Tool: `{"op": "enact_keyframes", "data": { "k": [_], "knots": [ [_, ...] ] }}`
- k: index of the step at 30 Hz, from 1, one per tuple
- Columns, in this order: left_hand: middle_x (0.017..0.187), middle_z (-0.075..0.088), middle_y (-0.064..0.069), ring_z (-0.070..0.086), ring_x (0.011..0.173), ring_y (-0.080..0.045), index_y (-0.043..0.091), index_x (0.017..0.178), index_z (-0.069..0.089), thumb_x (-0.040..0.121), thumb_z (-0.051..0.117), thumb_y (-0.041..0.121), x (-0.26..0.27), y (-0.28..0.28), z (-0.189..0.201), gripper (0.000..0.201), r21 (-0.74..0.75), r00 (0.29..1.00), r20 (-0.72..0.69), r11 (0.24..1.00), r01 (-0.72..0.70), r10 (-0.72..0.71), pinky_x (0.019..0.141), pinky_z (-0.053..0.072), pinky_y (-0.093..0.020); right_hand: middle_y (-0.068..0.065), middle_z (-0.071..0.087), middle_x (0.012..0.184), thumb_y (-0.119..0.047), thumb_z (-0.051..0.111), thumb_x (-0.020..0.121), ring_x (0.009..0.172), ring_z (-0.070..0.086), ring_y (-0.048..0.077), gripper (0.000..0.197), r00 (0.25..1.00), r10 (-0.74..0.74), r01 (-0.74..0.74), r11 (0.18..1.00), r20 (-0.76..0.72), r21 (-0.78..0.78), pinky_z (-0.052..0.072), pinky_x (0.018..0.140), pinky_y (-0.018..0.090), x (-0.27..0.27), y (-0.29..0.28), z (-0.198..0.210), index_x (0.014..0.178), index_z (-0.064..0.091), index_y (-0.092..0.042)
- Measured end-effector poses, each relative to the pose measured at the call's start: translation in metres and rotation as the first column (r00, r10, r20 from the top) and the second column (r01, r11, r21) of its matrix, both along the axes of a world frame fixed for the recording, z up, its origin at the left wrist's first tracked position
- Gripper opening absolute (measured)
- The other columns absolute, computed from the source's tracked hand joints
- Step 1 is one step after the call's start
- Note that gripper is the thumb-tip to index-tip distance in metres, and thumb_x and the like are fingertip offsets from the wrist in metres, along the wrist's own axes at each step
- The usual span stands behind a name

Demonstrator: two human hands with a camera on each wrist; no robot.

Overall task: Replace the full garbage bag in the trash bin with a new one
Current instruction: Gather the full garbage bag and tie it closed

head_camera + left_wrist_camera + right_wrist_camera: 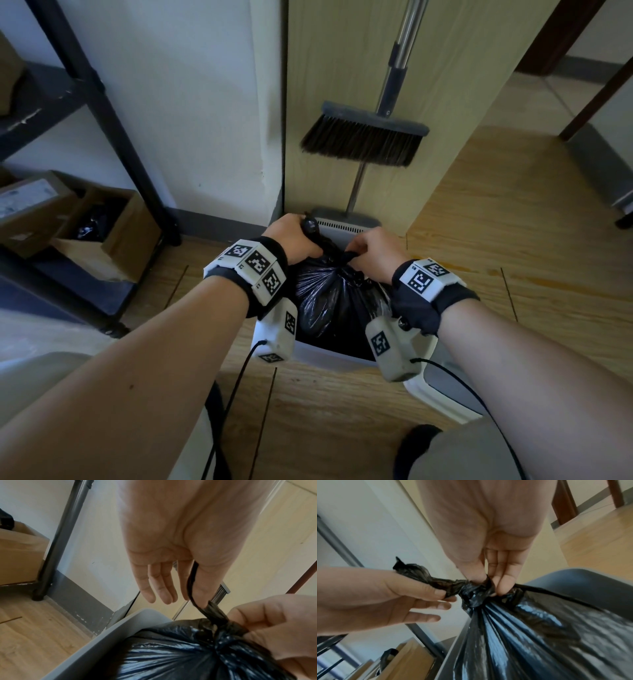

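A: Black plastic, gathered tight! That full garbage bag [337, 294] sits inside the pale trash bin [325, 358], which stands on the wooden floor [513, 274] against the light wood panel [342, 68].

B: And both hands are on it. Left hand [291, 236] pinches one twisted tail of the bag's mouth between thumb and forefinger; its other fingers [159, 588] hang straight and loose.

A: Right hand [371, 250] is just across the knot [472, 595], thumb and fingertips [503, 585] nipping the other twisted end right where it meets the knot.

B: The two tails pull apart, left and right, with the knot between them above the bin's far rim.

A: Bag bulges up over the bin's opening, glossy folds fanning down from the knot.

B: Behind it, a broom [364, 137] leans on the panel, with a grey dustpan [346, 222] at the bin's far edge.

A: Off to the left, a dark metal shelf [102, 113] carries cardboard boxes [85, 226] on its low tier.
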State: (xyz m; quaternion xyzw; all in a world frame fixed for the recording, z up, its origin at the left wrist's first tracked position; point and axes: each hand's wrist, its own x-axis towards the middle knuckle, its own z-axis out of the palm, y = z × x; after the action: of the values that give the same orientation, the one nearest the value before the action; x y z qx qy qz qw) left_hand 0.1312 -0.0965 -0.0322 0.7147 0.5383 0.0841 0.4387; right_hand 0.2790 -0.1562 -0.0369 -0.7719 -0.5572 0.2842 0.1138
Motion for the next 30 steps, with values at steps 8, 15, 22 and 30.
{"op": "enact_keyframes", "data": {
  "k": [8,15,22,30],
  "knots": [
    [0.108,0.069,-0.007,0.063,0.102,-0.022,0.013,0.109,0.067,0.077,0.067,0.014,0.006,-0.003,0.019,0.033,0.075,0.98,0.187,0.994,-0.079,0.064,0.097,0.049,-0.035,0.002,0.067,0.099,-0.009,0.062,0.083,0.095,0.062,0.019,0.022,0.997,-0.065,0.071,0.984,-0.039,0.165,0.042,0.077,0.022,-0.002,-0.007,0.03,0.102,0.07,-0.016],
    [0.097,0.069,0.002,0.064,0.096,-0.016,0.016,0.101,0.069,0.078,0.066,0.015,0.007,-0.009,0.042,0.023,0.162,0.935,0.349,0.979,-0.124,0.061,0.094,0.049,-0.03,0.0,0.063,0.087,-0.004,0.066,0.081,0.082,0.058,0.015,0.017,0.976,-0.121,0.187,0.891,-0.18,0.414,0.042,0.075,0.023,0.01,-0.004,0.088,0.088,0.068,-0.019],
    [0.099,0.063,0.005,0.06,0.095,-0.013,0.017,0.116,0.063,0.088,0.059,0.023,0.03,-0.016,0.083,0.029,0.301,0.925,0.38,0.948,-0.1,-0.023,0.081,0.043,-0.019,-0.011,0.054,0.069,-0.006,0.064,0.081,0.079,0.056,0.016,0.022,0.972,-0.183,0.233,0.794,-0.144,0.562,0.05,0.08,0.03,0.033,0.01,0.158,0.076,0.059,-0.027],
    [0.12,0.065,-0.002,0.059,0.112,-0.018,0.019,0.123,0.059,0.088,0.057,0.025,0.09,0.003,0.128,0.035,0.354,0.92,0.373,0.935,-0.02,-0.122,0.089,0.042,-0.023,-0.006,0.061,0.081,-0.004,0.059,0.081,0.081,0.056,0.011,0.021,0.958,-0.288,0.209,0.682,-0.005,0.701,0.048,0.076,0.021,0.074,0.022,0.212,0.088,0.072,-0.019]
  ]
}}
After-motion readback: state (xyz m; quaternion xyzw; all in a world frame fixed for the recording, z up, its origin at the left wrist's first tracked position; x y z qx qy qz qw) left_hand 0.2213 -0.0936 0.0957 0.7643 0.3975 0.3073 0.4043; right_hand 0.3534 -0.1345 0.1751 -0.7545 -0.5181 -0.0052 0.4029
